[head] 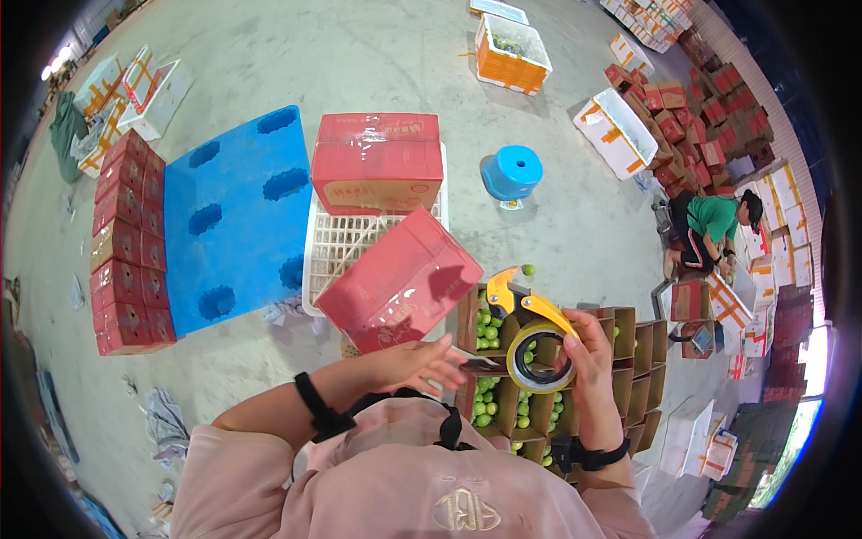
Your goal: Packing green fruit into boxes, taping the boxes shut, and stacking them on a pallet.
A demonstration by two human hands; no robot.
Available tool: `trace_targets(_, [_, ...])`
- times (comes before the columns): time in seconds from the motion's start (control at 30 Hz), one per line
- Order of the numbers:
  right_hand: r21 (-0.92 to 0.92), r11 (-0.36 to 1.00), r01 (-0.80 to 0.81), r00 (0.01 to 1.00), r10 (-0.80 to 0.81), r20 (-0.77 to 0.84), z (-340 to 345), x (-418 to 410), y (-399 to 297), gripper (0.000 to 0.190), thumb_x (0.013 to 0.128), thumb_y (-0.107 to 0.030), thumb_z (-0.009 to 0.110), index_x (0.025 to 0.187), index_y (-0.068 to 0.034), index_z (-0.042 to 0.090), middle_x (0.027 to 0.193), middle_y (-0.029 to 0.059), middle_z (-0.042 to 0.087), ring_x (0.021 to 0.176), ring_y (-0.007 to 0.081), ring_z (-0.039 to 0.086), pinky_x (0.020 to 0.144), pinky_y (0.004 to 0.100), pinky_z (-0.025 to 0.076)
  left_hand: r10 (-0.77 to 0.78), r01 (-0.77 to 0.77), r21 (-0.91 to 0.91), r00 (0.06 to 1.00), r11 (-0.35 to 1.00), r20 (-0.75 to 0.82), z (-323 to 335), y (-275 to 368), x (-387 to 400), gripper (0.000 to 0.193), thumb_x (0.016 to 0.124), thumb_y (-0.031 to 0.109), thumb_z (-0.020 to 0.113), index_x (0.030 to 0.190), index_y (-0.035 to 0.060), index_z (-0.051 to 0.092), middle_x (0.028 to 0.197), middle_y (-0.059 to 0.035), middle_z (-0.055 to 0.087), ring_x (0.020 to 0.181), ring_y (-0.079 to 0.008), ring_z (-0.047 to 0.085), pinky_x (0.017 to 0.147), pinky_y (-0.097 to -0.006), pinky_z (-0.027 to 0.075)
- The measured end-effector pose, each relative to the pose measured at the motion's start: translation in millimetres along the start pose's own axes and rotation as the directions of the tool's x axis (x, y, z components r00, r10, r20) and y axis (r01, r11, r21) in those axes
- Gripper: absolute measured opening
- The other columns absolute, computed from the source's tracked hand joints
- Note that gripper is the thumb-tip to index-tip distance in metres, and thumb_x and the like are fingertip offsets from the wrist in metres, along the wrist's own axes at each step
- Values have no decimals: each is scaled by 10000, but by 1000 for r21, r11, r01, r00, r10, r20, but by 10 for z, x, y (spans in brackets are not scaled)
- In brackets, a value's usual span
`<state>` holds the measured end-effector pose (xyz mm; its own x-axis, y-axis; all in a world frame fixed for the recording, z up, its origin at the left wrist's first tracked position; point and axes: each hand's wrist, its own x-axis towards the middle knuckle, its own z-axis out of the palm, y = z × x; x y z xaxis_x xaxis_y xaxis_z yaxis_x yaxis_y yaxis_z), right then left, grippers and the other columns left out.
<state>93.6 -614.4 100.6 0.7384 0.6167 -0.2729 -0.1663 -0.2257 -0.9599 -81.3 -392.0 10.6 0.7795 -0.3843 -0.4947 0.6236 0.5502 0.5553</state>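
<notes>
My right hand (589, 357) grips a yellow and black tape dispenser (549, 312) fitted with a large tape roll (516, 360). My left hand (421, 368) is empty, its fingers spread just below the near corner of a shut red carton (397, 283). This carton lies at an angle over a white plastic crate (330, 244) turned with its grid upward. Another red carton (377, 165), with clear tape along its top, sits squarely on the far part of the crate. Below the dispenser stand open cartons holding round green fruit (485, 407).
To the left, a blue plastic pallet (242, 222) carries stacked red cartons (128, 256) along its far-left side. A blue stool (515, 172) and a foam box (512, 57) stand ahead. One green fruit (528, 269) lies loose. At right, a person (714, 222) bends over foam boxes.
</notes>
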Motion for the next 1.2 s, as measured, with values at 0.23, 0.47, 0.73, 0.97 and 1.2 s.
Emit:
trace_targets(0.23, [-280, 934, 221, 975, -217, 48, 459, -16, -44, 543, 779, -184, 712, 1227, 14, 478, 1105, 94, 546, 996, 171, 537, 871, 297, 432, 274, -324, -436, 946, 840, -175, -122, 168, 384, 452, 972, 447, 376, 1252, 101, 459, 1095, -81, 590, 951, -184, 603, 803, -330, 496])
trace_targets(0.47, [-662, 533, 527, 839, -450, 306, 527, -253, -41, 571, 687, -227, 757, 1172, -13, 546, 906, 154, 566, 777, 294, 582, 664, 344, 501, 800, -259, 857, 544, 445, -251, -1310, 977, -256, 241, 905, 130, 556, 1134, 85, 494, 689, -34, 544, 660, -88, 536, 549, -273, 427])
trace_targets(0.73, [-879, 371, 301, 950, -42, 308, 1138, 422, 1334, 537, 673, -222, 725, 1160, -94, 539, 867, 148, 523, 757, 334, 593, 669, 401, 508, 478, 137, 870, 789, 474, -385, -2761, 222, 433, 389, 887, 273, 552, 1217, 85, 465, 842, -216, 627, 802, -340, 629, 696, -424, 477])
trace_targets(0.97, [817, 453, -357, 875, 468, 123, 358, 157, 1503, 570, 765, -107, 668, 1286, -36, 449, 1050, 115, 613, 946, 249, 622, 769, 371, 534, -100, 130, 7, 797, 992, -596, -2603, -174, -352, 718, 903, 591, 398, 1423, 108, 287, 1377, -120, 402, 1179, -271, 480, 937, -479, 419])
trace_targets(1.2, [690, 602, -401, 912, 330, 242, 900, 634, 1808, 550, 686, 73, 627, 1206, -59, 509, 1114, 62, 606, 1070, 254, 578, 940, 401, 451, -37, -135, -181, 695, 974, -718, -1956, -127, -302, 636, 931, 546, 386, 1378, 93, 374, 1339, -90, 453, 1153, -222, 480, 915, -442, 429])
